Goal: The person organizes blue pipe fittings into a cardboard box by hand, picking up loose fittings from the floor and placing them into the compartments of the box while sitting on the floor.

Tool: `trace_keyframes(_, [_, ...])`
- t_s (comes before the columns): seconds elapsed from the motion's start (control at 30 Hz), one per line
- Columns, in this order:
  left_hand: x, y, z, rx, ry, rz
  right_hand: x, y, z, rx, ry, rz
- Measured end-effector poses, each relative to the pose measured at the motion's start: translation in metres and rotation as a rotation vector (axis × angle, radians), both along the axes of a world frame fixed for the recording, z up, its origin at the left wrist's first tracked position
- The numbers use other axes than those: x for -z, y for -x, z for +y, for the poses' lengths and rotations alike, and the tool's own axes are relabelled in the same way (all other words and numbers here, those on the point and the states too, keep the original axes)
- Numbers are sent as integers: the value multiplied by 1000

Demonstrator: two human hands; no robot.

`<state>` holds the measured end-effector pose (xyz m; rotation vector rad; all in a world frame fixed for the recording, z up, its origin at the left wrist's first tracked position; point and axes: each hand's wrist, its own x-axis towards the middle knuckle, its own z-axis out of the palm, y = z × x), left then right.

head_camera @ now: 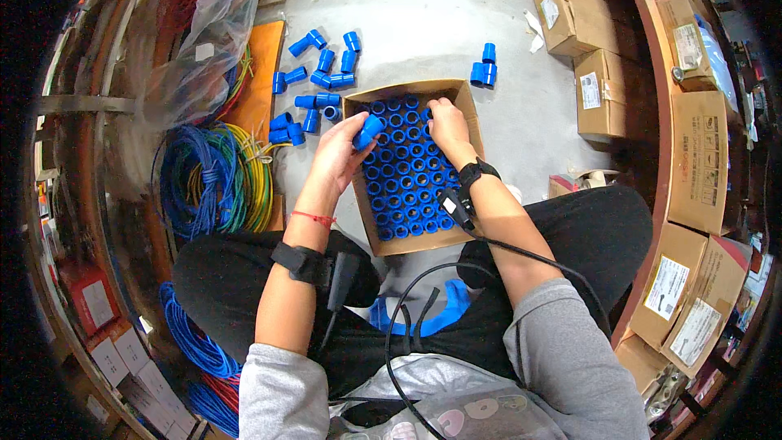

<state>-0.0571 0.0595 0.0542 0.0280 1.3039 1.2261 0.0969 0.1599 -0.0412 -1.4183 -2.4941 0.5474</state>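
My left hand (335, 150) holds a blue plastic pipe elbow (369, 129) above the left side of an open cardboard box (427, 242). Rows of blue pipe fittings (406, 182) stand packed in the box with their round openings facing up. My right hand (449, 127) reaches into the far right part of the box. Its thumb and fingers close around the rim of a blue fitting (426, 115) there, partly hidden by the hand. The box sits on the floor between my legs.
Several loose blue elbows (325, 61) lie on the grey floor (403, 24) left of the box, and a small group (484, 73) lies beyond its right corner. Coiled wires (214, 177) and an orange board (263, 73) flank the left. Cardboard cartons (595, 95) line the right. A black cable (537, 263) hangs from my right wrist.
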Motion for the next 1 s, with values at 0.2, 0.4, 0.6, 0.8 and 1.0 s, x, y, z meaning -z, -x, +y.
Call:
trace_keyframes(0.2, [-3, 2, 0, -4, -31, -35, 0, 7, 3, 0, 52, -113])
trace_keyframes(0.4, [0, 1, -1, -14, -62, -24, 6, 3, 2, -28, 34, -90])
trace_keyframes(0.6, [-3, -1, 1, -13, -49, -2, -10, 6, 4, 5, -56, 132])
trace_keyframes(0.8, [10, -1, 9, -28, -46, -63, -78, 35, -1, -275, 639, 720])
trace_keyframes(1.0, [-7, -17, 18, 67, -179, -184, -114, 15, 0, -440, 625, 623])
